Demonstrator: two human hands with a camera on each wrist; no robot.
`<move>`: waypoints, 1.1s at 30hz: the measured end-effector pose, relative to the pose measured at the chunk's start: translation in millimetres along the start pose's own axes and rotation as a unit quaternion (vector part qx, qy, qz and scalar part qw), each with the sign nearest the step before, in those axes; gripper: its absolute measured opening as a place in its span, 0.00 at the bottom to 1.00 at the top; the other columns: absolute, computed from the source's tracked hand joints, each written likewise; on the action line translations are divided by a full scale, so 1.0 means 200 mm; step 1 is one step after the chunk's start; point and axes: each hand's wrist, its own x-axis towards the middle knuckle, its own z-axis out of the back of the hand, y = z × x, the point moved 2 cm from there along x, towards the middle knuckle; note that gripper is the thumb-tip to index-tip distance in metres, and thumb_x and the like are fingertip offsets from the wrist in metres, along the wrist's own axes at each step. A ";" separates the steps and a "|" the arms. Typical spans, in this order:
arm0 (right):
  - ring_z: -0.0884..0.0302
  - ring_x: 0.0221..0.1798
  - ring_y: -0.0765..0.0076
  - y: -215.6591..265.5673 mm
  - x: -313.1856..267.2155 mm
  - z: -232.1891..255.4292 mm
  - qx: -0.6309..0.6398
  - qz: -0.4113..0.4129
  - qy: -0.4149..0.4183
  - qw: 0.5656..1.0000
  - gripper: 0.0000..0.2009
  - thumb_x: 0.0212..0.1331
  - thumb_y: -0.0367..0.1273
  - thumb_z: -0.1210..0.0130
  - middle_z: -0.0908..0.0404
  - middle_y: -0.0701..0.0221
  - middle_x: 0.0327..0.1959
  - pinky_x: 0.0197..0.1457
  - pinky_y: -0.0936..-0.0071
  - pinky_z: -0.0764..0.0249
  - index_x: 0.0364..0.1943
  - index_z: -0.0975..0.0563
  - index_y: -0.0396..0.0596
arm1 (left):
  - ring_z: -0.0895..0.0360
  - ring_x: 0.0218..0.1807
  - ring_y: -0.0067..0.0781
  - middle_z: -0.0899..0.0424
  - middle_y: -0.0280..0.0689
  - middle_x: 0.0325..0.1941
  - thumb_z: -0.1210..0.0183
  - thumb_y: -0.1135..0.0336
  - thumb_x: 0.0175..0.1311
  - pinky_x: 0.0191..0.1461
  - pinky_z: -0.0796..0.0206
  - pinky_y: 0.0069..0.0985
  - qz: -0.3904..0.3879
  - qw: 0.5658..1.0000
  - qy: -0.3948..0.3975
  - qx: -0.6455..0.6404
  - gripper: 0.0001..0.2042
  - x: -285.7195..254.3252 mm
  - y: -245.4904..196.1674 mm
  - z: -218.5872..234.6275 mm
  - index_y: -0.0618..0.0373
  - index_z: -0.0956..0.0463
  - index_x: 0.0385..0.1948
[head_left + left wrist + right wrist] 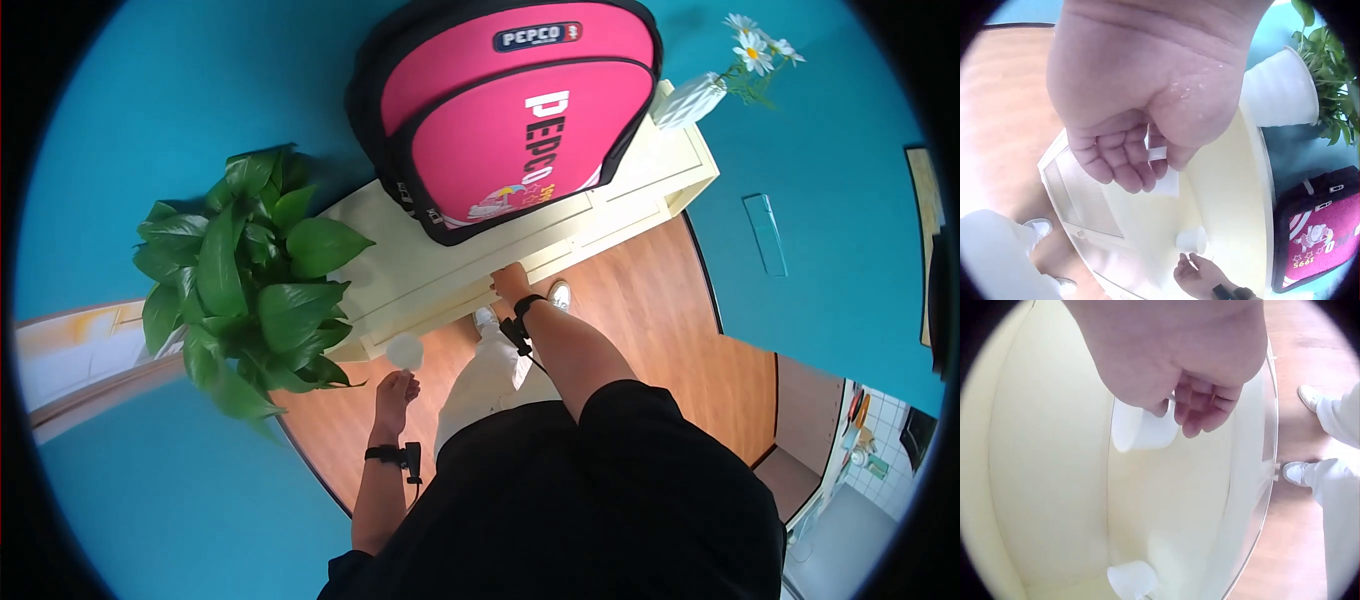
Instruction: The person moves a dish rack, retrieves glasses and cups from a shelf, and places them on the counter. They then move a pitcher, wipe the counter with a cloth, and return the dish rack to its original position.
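My left hand [397, 398] pinches the short tab-like handle of a small round white cup [405, 350], left of the cabinet's front. In the left wrist view, that handle shows between thumb and fingers [1110, 150], with part of the cup below. Over the cream cabinet [450, 265], my right hand [512, 284] has thumb and fingertips pinched at a second white cup [1144, 428]. My hand partly covers this cup in the right wrist view and hides it in the head view. Another view of the left-hand cup [1132, 579] appears at the bottom there.
A pink and black backpack [520, 120] stands on the cabinet. Left of it is a leafy green plant [245, 270] in a white pot [1282, 87]. A white vase [690, 100] with daisies stands right. The cabinet edge faces my legs and the wooden floor [660, 320].
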 end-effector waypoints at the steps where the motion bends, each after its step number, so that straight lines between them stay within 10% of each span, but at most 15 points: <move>1: 0.17 0.31 0.59 0.02 -0.04 0.03 0.036 -0.034 0.001 0.999 0.13 0.62 0.31 0.45 0.17 0.60 0.29 0.32 0.64 0.22 0.47 0.22 0.37 | 0.21 0.33 0.24 0.18 0.34 0.31 0.44 0.62 0.73 0.42 0.25 0.22 -0.002 1.000 0.010 0.001 0.10 0.03 -0.02 -0.03 0.59 0.23 0.36; 5: 0.17 0.36 0.63 -0.02 -0.01 0.12 -0.006 -0.042 0.035 0.998 0.14 0.58 0.31 0.43 0.16 0.64 0.33 0.42 0.66 0.21 0.47 0.22 0.39 | 0.21 0.36 0.25 0.18 0.34 0.33 0.46 0.62 0.74 0.44 0.25 0.24 -0.023 0.997 0.069 0.014 0.09 0.09 -0.12 -0.18 0.57 0.23 0.36; 7: 0.18 0.46 0.69 -0.03 0.01 0.14 -0.328 0.142 0.105 0.928 0.20 0.54 0.30 0.41 0.15 0.68 0.42 0.56 0.66 0.27 0.53 0.24 0.43 | 0.19 0.39 0.26 0.17 0.35 0.37 0.47 0.62 0.74 0.47 0.24 0.24 -0.031 0.992 0.115 0.038 0.10 0.10 -0.18 -0.25 0.59 0.23 0.37; 10: 0.19 0.51 0.65 0.04 -0.13 0.23 0.067 -0.094 0.053 0.992 0.25 0.57 0.30 0.41 0.18 0.63 0.52 0.53 0.69 0.22 0.61 0.29 0.42 | 0.19 0.40 0.27 0.17 0.36 0.37 0.48 0.61 0.75 0.49 0.25 0.26 -0.020 0.986 0.144 0.080 0.11 0.08 -0.28 -0.36 0.58 0.23 0.37; 14: 0.18 0.47 0.59 0.12 -0.42 0.44 0.021 -0.034 0.056 0.998 0.27 0.63 0.30 0.42 0.21 0.58 0.53 0.43 0.64 0.19 0.66 0.34 0.45 | 0.20 0.39 0.29 0.17 0.36 0.36 0.51 0.60 0.77 0.50 0.26 0.27 -0.022 0.960 0.241 0.142 0.12 -0.01 -0.41 -0.59 0.59 0.23 0.38; 19: 0.29 0.62 0.67 0.29 -1.12 0.72 0.185 0.056 0.327 0.925 0.28 0.62 0.33 0.40 0.25 0.66 0.61 0.64 0.67 0.30 0.66 0.34 0.42 | 0.25 0.33 0.27 0.21 0.34 0.31 0.53 0.60 0.77 0.43 0.31 0.27 0.053 0.914 0.375 0.144 0.13 -0.18 -0.46 -0.95 0.57 0.25 0.36; 25: 0.29 0.61 0.71 0.04 -1.67 1.17 0.194 0.220 0.201 0.935 0.30 0.59 0.35 0.34 0.23 0.69 0.58 0.66 0.69 0.33 0.64 0.32 0.43 | 0.31 0.29 0.24 0.27 0.30 0.26 0.53 0.54 0.78 0.38 0.35 0.23 0.105 0.824 0.530 0.169 0.16 -0.51 -0.26 -1.47 0.57 0.24 0.38; 33: 0.25 0.58 0.71 -0.71 -2.65 1.69 0.416 0.292 0.024 0.861 0.26 0.66 0.40 0.40 0.22 0.68 0.56 0.59 0.70 0.26 0.63 0.30 0.42 | 0.34 0.29 0.17 0.28 0.27 0.26 0.52 0.59 0.78 0.34 0.40 0.17 -0.167 0.751 0.560 0.308 0.14 -1.43 0.40 -2.12 0.59 0.22 0.40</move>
